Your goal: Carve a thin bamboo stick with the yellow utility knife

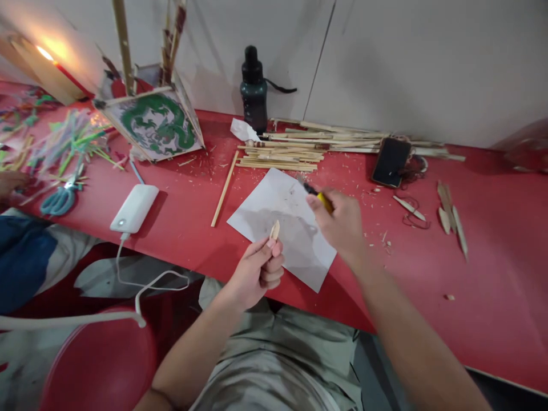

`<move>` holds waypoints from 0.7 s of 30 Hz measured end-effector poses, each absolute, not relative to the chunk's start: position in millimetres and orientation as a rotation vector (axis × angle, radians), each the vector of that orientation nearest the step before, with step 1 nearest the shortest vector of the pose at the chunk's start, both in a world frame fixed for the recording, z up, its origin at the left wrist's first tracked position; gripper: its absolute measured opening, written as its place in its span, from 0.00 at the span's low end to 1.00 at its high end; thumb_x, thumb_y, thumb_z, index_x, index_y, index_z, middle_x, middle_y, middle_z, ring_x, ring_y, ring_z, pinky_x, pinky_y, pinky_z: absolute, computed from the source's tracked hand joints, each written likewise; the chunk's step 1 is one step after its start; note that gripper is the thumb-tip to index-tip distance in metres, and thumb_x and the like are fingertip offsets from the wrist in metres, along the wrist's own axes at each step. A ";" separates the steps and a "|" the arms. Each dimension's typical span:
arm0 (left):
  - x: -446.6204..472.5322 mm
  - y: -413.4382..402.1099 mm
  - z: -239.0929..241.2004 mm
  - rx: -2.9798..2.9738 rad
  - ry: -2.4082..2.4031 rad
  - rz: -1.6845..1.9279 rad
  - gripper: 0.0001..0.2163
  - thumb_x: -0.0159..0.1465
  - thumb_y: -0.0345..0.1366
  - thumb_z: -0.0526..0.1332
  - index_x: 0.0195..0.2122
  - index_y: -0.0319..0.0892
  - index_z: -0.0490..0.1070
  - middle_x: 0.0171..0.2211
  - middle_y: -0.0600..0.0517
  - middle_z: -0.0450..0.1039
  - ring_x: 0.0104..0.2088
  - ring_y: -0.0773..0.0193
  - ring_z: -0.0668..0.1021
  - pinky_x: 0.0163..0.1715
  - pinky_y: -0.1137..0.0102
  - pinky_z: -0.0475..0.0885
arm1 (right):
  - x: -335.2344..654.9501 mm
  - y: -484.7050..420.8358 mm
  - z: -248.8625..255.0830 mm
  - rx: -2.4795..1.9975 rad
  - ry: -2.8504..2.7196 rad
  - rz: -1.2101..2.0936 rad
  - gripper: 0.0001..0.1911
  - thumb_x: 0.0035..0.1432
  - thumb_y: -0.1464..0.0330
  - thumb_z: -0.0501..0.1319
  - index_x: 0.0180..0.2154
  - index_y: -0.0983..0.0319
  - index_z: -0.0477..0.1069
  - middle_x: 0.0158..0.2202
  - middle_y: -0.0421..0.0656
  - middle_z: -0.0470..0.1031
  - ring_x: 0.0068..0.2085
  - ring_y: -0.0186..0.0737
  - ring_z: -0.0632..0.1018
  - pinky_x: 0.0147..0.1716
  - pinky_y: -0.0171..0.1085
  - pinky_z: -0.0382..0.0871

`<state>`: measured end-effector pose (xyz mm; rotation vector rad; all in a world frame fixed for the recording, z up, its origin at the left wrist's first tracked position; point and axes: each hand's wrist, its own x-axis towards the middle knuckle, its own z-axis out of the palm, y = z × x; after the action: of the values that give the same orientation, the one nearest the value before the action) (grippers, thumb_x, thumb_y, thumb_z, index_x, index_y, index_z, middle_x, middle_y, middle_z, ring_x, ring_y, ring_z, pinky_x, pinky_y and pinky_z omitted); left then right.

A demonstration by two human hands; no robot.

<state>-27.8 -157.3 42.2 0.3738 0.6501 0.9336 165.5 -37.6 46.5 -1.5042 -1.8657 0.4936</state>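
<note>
My left hand point(262, 269) is closed, pinching a small pale wooden piece point(275, 229) with a pointed tip. It hangs over the near edge of a white paper sheet point(295, 257). To the right, my right hand point(342, 222) is wrapped round a black-and-yellow utility knife point(324, 202), apart from the wood. The blade end, over the paper's upper right part, is blurred. Small dark flecks lie on the paper. Beyond it are thin wooden sticks point(280, 162) in a bundle, and a single stick point(224, 189) lies to the left.
On the red table point(428, 308) stand a dark bottle point(254, 100), a dragon-painted holder point(158, 125) and a lit candle point(71, 79). A phone point(391, 162) and carved wooden pieces point(460, 231) lie right. Left are a white power bank point(134, 209), scissors point(59, 200) and another person's hand point(12, 181).
</note>
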 end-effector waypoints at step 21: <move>-23.3 -163.8 68.8 0.774 0.942 1.045 0.20 0.69 0.53 0.60 0.31 0.41 0.60 0.21 0.62 0.51 0.18 0.78 0.53 0.16 0.81 0.50 | 145.9 -103.5 40.1 -0.978 -2.058 0.327 0.15 0.67 0.56 0.62 0.43 0.61 0.73 0.27 0.41 0.77 0.22 0.34 0.70 0.25 0.36 0.60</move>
<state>-23.3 -163.8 68.8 0.7743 0.9419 1.0452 145.9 -103.5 40.1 -0.9780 -2.0577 0.3266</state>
